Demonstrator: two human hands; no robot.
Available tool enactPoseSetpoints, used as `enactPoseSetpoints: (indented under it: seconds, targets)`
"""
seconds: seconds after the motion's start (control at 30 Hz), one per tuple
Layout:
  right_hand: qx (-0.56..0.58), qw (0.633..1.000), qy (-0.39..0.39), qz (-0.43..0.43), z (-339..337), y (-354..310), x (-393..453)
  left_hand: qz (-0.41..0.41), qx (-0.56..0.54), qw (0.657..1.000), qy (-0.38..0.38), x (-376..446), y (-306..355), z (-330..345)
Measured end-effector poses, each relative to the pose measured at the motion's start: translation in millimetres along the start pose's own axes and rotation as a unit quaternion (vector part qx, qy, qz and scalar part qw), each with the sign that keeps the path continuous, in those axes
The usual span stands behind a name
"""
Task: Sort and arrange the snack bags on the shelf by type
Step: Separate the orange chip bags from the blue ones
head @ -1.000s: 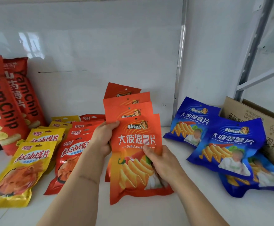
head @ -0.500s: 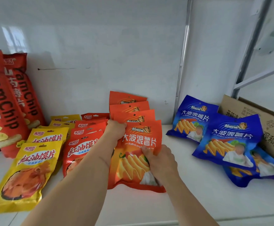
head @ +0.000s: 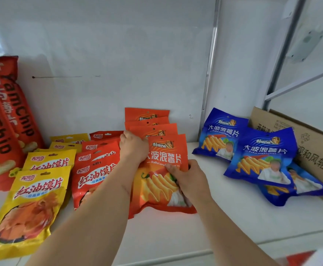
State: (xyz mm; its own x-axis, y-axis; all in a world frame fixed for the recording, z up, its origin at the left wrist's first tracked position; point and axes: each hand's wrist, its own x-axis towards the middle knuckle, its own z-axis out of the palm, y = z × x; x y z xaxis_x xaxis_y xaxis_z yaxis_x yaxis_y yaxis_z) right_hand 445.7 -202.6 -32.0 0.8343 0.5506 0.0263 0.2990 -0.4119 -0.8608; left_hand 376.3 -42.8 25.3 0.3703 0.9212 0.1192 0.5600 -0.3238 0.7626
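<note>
On shelf [head: 233,217], orange bags [head: 162,150] upright.

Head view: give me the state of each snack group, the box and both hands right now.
Orange bags: fanned stack lying on shelf, held by both hands.
Blue bags: loose overlapping pile.
Red bags: overlapping row.
Yellow bags: overlapping row.
Yam chip bags: upright against wall.
Box: leaning, behind blue bags.
Left hand: gripping stack.
Right hand: gripping front bag.
</note>
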Motion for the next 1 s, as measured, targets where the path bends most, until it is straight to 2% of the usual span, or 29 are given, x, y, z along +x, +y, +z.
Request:
enactPoseSetpoints:
  seconds: [0.23,0.5,0.6,0.7,0.87,1.0]
  targets:
    - [0.028,0.999,0.024,-0.040,-8.0,0.6,-5.9,0.161,0.135,0.976,0.060,-27.6,-0.2,-9.2]
    - [-0.007,0.996,0.071,-0.048,-25.0,13.3,-16.9,0.249,0.186,0.942,0.126,-49.7,3.2,4.4]
    - [-0.070,0.991,0.095,-0.066,-42.7,19.7,-17.5,0.291,0.175,0.931,0.136,-58.1,16.3,14.8]
    - [-0.134,0.981,0.115,-0.085,-65.5,28.8,-14.2,0.362,0.179,0.903,0.150,-70.5,32.9,35.2]
    - [-0.186,0.963,0.162,-0.109,-113.1,41.9,-11.0,0.431,0.161,0.878,0.134,-97.2,65.7,78.6]
    - [-0.180,0.952,0.224,-0.110,-160.5,57.9,-1.8,0.405,0.144,0.901,0.062,-112.9,95.6,114.3]
